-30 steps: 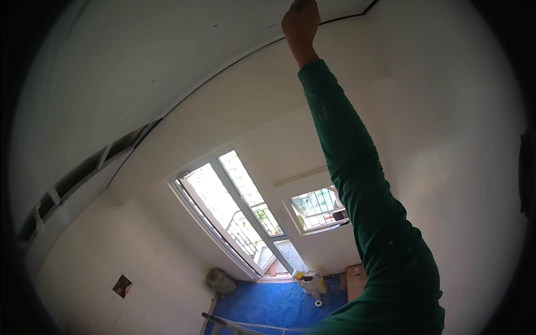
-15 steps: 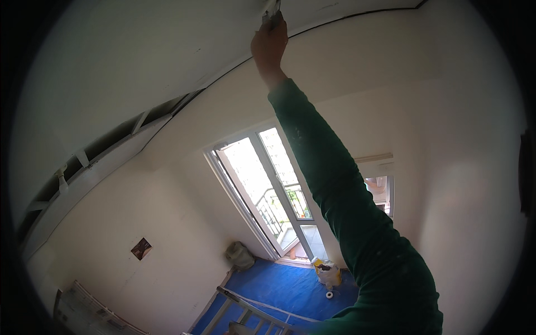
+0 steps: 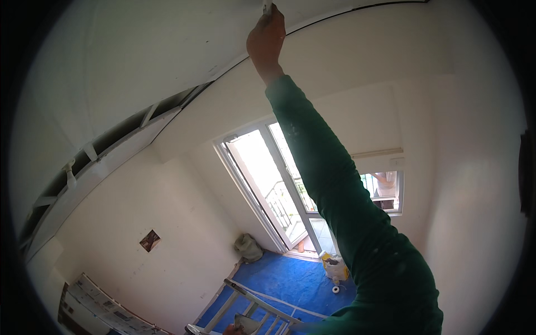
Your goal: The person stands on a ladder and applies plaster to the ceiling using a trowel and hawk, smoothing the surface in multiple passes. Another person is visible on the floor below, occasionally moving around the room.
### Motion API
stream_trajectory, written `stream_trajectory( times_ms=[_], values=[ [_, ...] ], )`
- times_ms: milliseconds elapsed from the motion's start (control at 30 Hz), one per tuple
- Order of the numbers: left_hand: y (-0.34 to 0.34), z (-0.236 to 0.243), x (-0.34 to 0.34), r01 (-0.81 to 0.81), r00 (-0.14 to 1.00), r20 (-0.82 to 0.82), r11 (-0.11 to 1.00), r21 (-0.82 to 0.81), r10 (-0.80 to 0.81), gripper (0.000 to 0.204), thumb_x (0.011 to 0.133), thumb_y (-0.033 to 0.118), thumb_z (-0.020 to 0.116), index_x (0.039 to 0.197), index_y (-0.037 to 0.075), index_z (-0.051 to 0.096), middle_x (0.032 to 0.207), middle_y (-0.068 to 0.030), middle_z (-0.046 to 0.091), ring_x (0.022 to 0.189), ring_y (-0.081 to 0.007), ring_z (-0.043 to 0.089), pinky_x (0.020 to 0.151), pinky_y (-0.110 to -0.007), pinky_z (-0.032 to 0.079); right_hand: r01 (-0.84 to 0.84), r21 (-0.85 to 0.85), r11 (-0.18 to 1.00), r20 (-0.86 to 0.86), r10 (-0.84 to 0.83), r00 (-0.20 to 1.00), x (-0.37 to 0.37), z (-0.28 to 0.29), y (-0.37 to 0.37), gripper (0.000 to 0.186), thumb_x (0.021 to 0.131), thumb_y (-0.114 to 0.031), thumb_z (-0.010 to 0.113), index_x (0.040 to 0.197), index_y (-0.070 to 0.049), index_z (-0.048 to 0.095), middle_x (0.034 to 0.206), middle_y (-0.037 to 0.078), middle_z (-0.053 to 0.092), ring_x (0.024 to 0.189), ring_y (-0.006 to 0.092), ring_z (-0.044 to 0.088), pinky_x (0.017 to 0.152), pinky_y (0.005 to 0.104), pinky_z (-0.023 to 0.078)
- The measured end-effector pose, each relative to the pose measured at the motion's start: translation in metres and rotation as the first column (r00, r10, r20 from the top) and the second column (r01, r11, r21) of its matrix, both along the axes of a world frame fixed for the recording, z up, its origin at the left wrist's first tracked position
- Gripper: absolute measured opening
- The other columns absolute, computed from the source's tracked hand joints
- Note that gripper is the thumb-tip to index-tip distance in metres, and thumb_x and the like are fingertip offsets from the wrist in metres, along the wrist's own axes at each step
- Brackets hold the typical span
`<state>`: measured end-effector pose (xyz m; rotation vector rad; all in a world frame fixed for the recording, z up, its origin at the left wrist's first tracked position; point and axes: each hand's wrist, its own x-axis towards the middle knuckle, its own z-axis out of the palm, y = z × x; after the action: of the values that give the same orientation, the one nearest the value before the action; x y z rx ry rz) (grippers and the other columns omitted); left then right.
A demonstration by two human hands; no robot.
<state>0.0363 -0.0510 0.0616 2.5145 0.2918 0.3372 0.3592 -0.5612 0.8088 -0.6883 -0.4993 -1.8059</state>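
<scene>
My right arm in a green sleeve stretches up to the white ceiling (image 3: 145, 44). High in the view, my right hand (image 3: 267, 36) is closed round a putty knife (image 3: 267, 7), its upper end cut off by the picture's edge. At the bottom, only a bit of my left hand (image 3: 229, 330) shows beside a wide, flat grey scraper blade (image 3: 247, 323), which it appears to grip; the handle is hidden. Just behind that blade stands a metal stepladder (image 3: 254, 298).
A long recessed slot (image 3: 120, 134) opens along the ceiling's left side. Blue sheeting (image 3: 279, 279) covers the floor, with a stuffed sack (image 3: 247, 248), a bag (image 3: 335, 268) and a white roll (image 3: 335, 290) on it. Beyond stands a glazed door (image 3: 279, 184). A hole (image 3: 149, 240) marks the left wall.
My right hand has shifted slightly up and left with the putty knife, less of which shows. The view has tilted a little, bringing the grey blade and a bit of my left hand further into sight.
</scene>
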Motion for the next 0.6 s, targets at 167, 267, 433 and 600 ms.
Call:
stream_trajectory(
  times_ms=[167, 267, 433, 600],
  values=[
    [-0.001, 0.002, -0.002, -0.015, 0.998, -0.064, 0.984, -0.179, 0.004, 0.029, 0.090, 0.017, 0.064, 0.115, 0.006, 0.075, 0.109, -0.0202, 0.072, 0.108, -0.0389, 0.066, 0.096, -0.045, 0.053, -0.179, -0.022, 0.984, -0.121, 0.175, 0.977, -0.010, 0.010, -0.025, 0.043, 0.103, -0.002, 0.045, 0.143, 0.015, 0.045, 0.131, 0.033, 0.056, 0.121, 0.0469, 0.057, 0.106, 0.0483, 0.045],
    [0.003, -0.001, -0.002, 0.014, 0.994, -0.099, 0.972, -0.236, -0.038, 0.030, 0.090, 0.018, 0.063, 0.115, 0.006, 0.075, 0.113, -0.0193, 0.072, 0.109, -0.0385, 0.065, 0.098, -0.046, 0.052, -0.085, 0.104, 0.991, -0.011, 0.086, 0.996, -0.021, 0.032, -0.006, 0.045, 0.103, -0.002, 0.046, 0.144, 0.016, 0.041, 0.134, 0.034, 0.051, 0.122, 0.0471, 0.053, 0.108, 0.0497, 0.044],
    [0.019, -0.020, 0.008, 0.091, 0.992, -0.094, 0.992, 0.090, -0.083, 0.032, 0.091, 0.019, 0.059, 0.117, 0.008, 0.075, 0.117, -0.0184, 0.071, 0.111, -0.0389, 0.063, 0.102, -0.047, 0.050, 0.046, 0.091, 0.995, 0.057, -0.052, 0.997, -0.014, 0.035, 0.029, 0.048, 0.103, -0.003, 0.047, 0.147, 0.014, 0.037, 0.140, 0.034, 0.045, 0.132, 0.0458, 0.046, 0.113, 0.0514, 0.041],
    [0.039, -0.043, 0.014, 0.110, 0.991, -0.090, 0.981, 0.159, -0.097, 0.033, 0.092, 0.019, 0.058, 0.118, 0.009, 0.074, 0.119, -0.0192, 0.070, 0.113, -0.0392, 0.063, 0.103, -0.047, 0.050, -0.126, -0.021, 0.992, 0.032, 0.127, 0.991, 0.001, -0.006, -0.011, 0.033, 0.101, -0.010, 0.045, 0.127, 0.007, 0.055, 0.118, 0.023, 0.062, 0.099, 0.0327, 0.069, 0.078, 0.0420, 0.062]
  ],
)
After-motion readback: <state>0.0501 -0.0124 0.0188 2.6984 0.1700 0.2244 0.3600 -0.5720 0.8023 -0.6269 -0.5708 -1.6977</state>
